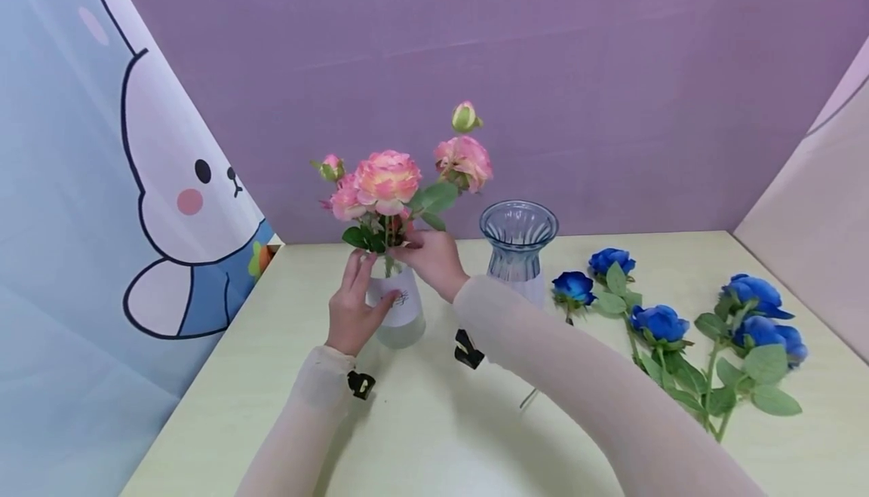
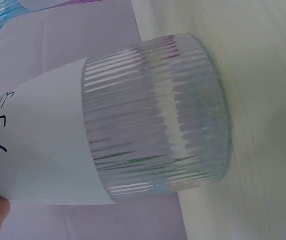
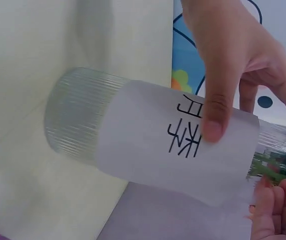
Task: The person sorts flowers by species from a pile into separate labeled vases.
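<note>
A clear ribbed glass vase (image 1: 402, 331) with a white paper label stands upright on the table, pink roses (image 1: 388, 180) and buds rising from its mouth. My left hand (image 1: 356, 305) grips the vase, thumb on the label (image 3: 148, 135) and fingers toward the neck. My right hand (image 1: 434, 259) is at the mouth, its fingers pinching among the stems under the blooms; the fingertips are partly hidden by leaves. Green stems (image 3: 268, 165) show through the glass neck in the right wrist view. The left wrist view shows the vase's ribbed base (image 2: 158, 115) on the table.
A blue-tinted flared glass vase (image 1: 516, 237), also labelled, stands to the right, partly behind my right sleeve. Several blue roses (image 1: 660, 323) with leafy stems lie on the table's right side. A purple backdrop (image 1: 577, 90) stands behind, a rabbit-print curtain (image 1: 183, 256) at left.
</note>
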Demonstrator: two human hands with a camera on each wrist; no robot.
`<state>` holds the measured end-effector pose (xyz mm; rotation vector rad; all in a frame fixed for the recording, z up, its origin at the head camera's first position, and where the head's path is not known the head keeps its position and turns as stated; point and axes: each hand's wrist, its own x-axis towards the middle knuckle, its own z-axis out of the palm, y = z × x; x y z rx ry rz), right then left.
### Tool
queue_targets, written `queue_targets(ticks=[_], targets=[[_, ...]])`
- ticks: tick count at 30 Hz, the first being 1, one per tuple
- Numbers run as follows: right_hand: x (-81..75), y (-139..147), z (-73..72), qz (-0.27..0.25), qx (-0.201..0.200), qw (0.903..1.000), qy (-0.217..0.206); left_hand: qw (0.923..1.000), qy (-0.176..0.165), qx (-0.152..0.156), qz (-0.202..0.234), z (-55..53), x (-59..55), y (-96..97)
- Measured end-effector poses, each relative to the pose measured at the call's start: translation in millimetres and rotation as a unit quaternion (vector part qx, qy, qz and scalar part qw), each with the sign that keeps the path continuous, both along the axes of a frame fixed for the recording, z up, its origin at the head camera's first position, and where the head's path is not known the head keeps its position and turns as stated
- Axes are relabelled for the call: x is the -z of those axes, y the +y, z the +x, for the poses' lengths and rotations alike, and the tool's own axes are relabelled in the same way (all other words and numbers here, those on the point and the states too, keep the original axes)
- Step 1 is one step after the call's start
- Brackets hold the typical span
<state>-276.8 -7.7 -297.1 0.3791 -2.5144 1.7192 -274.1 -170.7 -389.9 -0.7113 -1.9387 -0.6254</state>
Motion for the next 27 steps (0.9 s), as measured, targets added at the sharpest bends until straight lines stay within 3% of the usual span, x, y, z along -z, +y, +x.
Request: queue_targets(ticks=[5, 9, 12, 14, 17, 19, 20, 22, 27], targets=[[10.7, 14, 3.8, 0.016, -0.001, 0.9993, -0.035, 0.9999, -0.002, 0.003, 0.015, 2.8, 1.5, 3.2], [19.4, 30, 10.3, 0.055, -0.038, 0.9966, -0.048, 0.9988, 0.025, -0.036, 0.023, 6.5, 1.5, 5.6], [24.3, 47, 18.3, 0.094, -0.094, 0.9896, -0.056, 0.9913, 0.105, -0.075, 0.024, 6.3, 0.9, 12.0], [27.0, 63, 23.4, 0.12, -0.139, 0.9806, -0.068, 0.9792, 0.179, -0.089, 0.033, 4.4, -0.1, 19.3], [28.2, 88, 29.1, 0.166, -0.195, 0.9627, -0.088, 0.9562, 0.279, -0.08, 0.043, 1.9, -3.0, 30.7], [29.0, 107, 29.9, 0.192, -0.217, 0.9522, -0.096, 0.9475, 0.312, -0.054, 0.044, 1.7, -7.5, 37.6], [29.4, 115, 29.7, 0.202, -0.219, 0.9491, -0.101, 0.9468, 0.317, -0.04, 0.038, 2.5, -10.3, 40.7], [30.9, 131, 28.1, 0.21, -0.214, 0.9474, -0.112, 0.9525, 0.304, -0.011, 0.023, 4.6, -15.8, 47.5], [35.4, 160, 23.6, 0.213, -0.18, 0.9493, -0.146, 0.9769, 0.211, 0.036, -0.006, 10.9, -29.2, 68.5]])
